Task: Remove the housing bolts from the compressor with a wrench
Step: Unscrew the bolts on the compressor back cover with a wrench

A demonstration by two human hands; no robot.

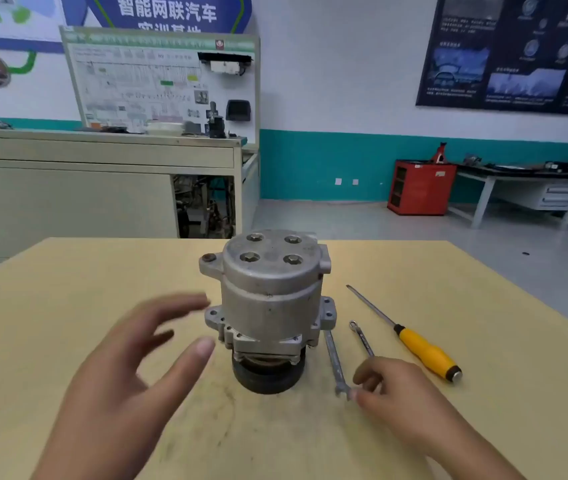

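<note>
Workshop bench [68, 323]: four hex housing bolts [250, 257] seated in grey cast-aluminium compressor [272, 299]. Left hand [130, 368] grip apart; right hand [397, 396] fingers at steel open-end wrench [336, 362], closure can't be told.

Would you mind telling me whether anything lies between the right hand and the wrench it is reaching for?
Nothing visible does. The right hand already has its fingertips at the open-jaw end of the flat grey steel wrench, which lies on the yellowish wooden table beside the upright silver metal compressor.
</note>
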